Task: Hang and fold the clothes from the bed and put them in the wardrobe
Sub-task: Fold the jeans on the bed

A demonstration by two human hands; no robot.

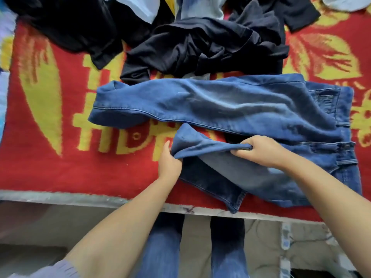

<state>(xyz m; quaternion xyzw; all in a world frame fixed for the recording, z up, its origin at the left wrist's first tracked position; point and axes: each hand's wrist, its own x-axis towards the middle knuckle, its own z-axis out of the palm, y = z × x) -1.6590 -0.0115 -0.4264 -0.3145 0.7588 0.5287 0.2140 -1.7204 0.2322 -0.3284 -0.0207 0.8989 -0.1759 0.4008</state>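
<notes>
Folding stage: judged early; blue denim jeans (230, 105) lie spread across the red and yellow woven bed cover (50, 161), waistband to the right, one leg stretched leftward, the nearer leg bunched and doubled back near the bed edge.
Head view, risk one: the nearer leg's hem hangs just over the bed's pale front edge (80, 199); a loose pull could drag that leg off the bed.
Head view, risk two: the held fold is rumpled, so laying it over the far leg as it is would likely leave uneven edges and a lumpy fold.
Head view, risk three: a heap of crumpled black garments (200, 49) touches the jeans' far edge; a wide sweep could catch it into the fold.
Left hand (169, 163): arm reaching in from lower left, fingers curled round the bunched denim at the fold's left end, thumb up against the cloth.
Right hand (259, 149): arm from lower right, knuckles up, fingers pinching the fold's upper edge near the crotch seam.
Wardrobe: not in view.
Elsewhere: pale blue cloth (200, 7) at the top, beyond the black heap.
</notes>
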